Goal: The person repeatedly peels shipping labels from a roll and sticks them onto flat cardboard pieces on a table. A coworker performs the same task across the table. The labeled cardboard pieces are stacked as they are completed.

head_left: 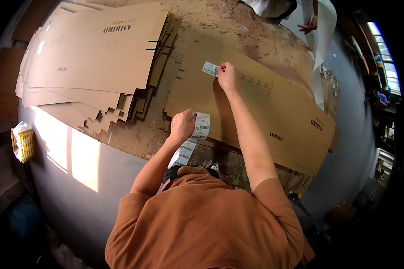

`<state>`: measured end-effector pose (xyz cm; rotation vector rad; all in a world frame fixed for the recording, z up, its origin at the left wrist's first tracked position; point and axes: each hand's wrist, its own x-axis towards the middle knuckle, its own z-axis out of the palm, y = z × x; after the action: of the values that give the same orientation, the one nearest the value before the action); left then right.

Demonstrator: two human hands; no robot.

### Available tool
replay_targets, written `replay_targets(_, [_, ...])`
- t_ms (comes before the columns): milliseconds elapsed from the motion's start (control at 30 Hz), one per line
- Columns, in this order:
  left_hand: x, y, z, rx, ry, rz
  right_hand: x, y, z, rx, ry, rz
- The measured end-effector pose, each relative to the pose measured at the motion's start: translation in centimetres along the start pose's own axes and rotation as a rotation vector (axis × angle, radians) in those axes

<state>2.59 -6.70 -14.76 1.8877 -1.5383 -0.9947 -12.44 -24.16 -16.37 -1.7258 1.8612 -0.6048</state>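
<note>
- Right hand [229, 77] has thumb and fingertips pinched on a small white rectangular paper label [209, 68], over there at the far-left part of a flat brown cardboard carton [292, 116].
- Left hand [182, 127], fingers curled, grips a white paper label strip [203, 124].
- Left of them, flattened brown cartons [90, 49] lie stacked.
</note>
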Motion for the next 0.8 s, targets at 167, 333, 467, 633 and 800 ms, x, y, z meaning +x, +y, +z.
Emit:
replay_targets(167, [-0.1,-0.6,0.3,0.008,0.01,0.005,-0.7,-2.3,-1.8,-0.25,-0.011,0.056])
replay_targets(333, [-0.5,-0.4,0.5,0.005,0.044,0.064,-1.9,2.7,-3.6,-0.107,0.084,0.088])
replay_targets(467, [-0.4,-0.9,0.6,0.018,0.037,0.078,-8.1,8.1,-5.3,0.154,0.109,0.085])
replay_targets(633, [-0.8,-0.8,0.9,0.073,0.064,0.108,-19.8,13.8,-11.3,0.236,0.245,0.29])
replay_targets(800, [-1.4,-2.2,2.4,0.117,0.056,0.162,-27.3,21.1,-14.9,0.08,0.526,0.294])
